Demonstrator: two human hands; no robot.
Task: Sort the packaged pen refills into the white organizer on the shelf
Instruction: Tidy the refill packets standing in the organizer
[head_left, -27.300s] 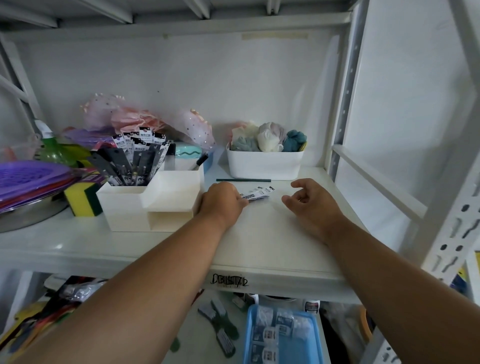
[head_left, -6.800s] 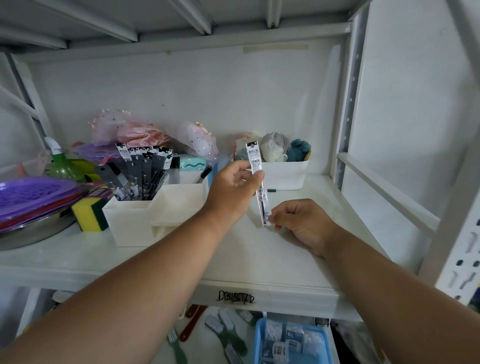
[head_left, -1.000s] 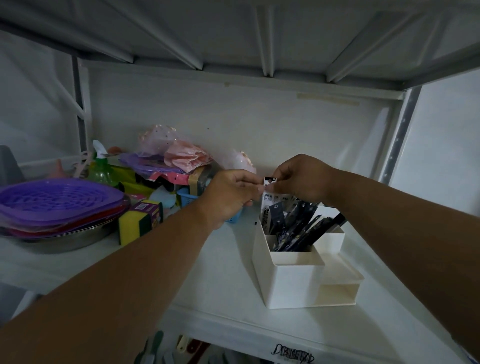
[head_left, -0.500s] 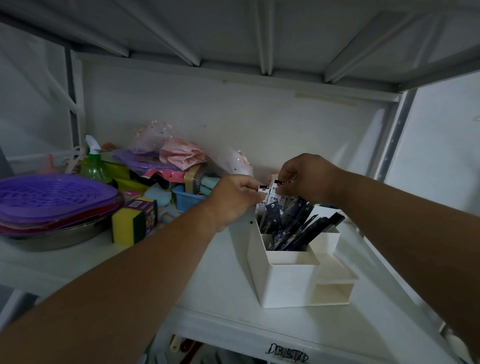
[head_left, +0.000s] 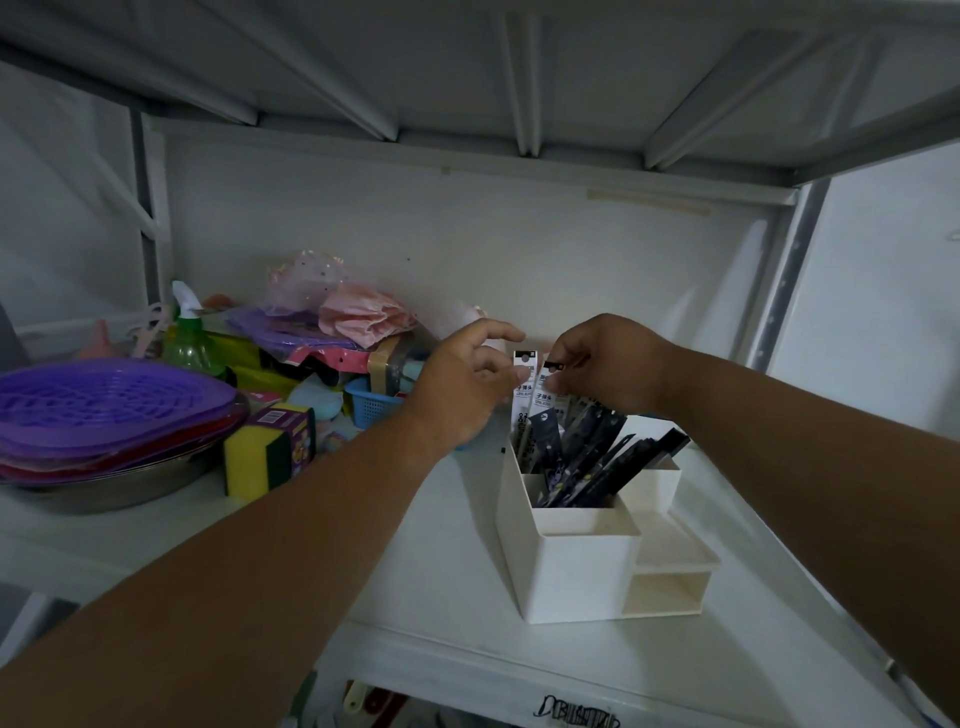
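The white organizer (head_left: 571, 561) stands on the shelf (head_left: 426, 597), right of centre. Several packaged pen refills (head_left: 587, 457) lean upright in its tall rear compartment. Just above that compartment, my right hand (head_left: 608, 364) pinches the top of one refill pack (head_left: 545, 392). My left hand (head_left: 462, 384) is close on the left with its index finger lifted and its other fingertips touching the neighbouring refill pack (head_left: 523, 384). The lower ends of both packs are down among the others.
A yellow-green sponge (head_left: 260, 457) and purple lids on a steel bowl (head_left: 104, 415) sit at the left. A green spray bottle (head_left: 189, 338), pink bags (head_left: 363, 312) and a small blue basket (head_left: 371, 402) crowd the back. The upper shelf hangs close overhead.
My left hand's fingers have loosened and spread since half a second ago. The right hand stays pinched on the pack top, and the view has shifted slightly.
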